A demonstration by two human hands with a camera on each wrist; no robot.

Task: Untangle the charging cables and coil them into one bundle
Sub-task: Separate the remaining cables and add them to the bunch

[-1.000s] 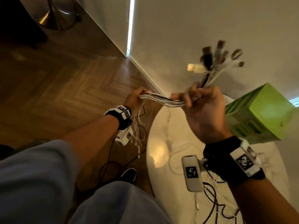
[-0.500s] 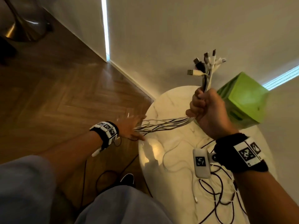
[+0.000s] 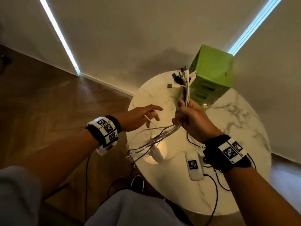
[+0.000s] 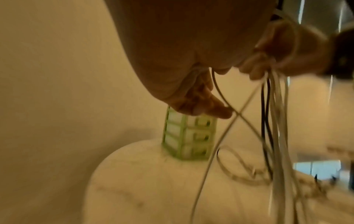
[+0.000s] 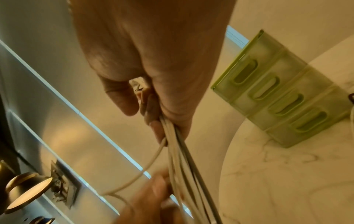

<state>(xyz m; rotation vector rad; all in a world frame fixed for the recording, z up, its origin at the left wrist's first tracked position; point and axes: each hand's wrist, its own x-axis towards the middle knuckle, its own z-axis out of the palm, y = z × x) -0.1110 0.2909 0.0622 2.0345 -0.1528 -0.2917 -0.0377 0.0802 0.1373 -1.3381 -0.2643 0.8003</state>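
Several white and dark charging cables (image 3: 164,132) are gathered in one bunch. My right hand (image 3: 180,111) grips the bunch in a fist above the table, and the plug ends (image 3: 183,77) stick up out of it. Below the fist the strands (image 5: 182,159) hang slack down to the left, past the table's edge. My left hand (image 3: 151,113) is just left of the fist with its fingers stretched out. One thin white strand (image 4: 247,121) runs past its fingertips (image 4: 220,112). No finger curls round a cable.
A green drawer unit (image 3: 211,75) stands at the back of the round marble table (image 3: 236,119), right behind the plug ends. Loose black cables (image 3: 215,185) lie on the table's near side. Wooden floor (image 3: 57,103) and a shoe (image 3: 137,181) lie to the left.
My left hand has let go of the strands it held out to the left, opened, and moved right towards the fist. The strands went slack. The right hand keeps its grip.
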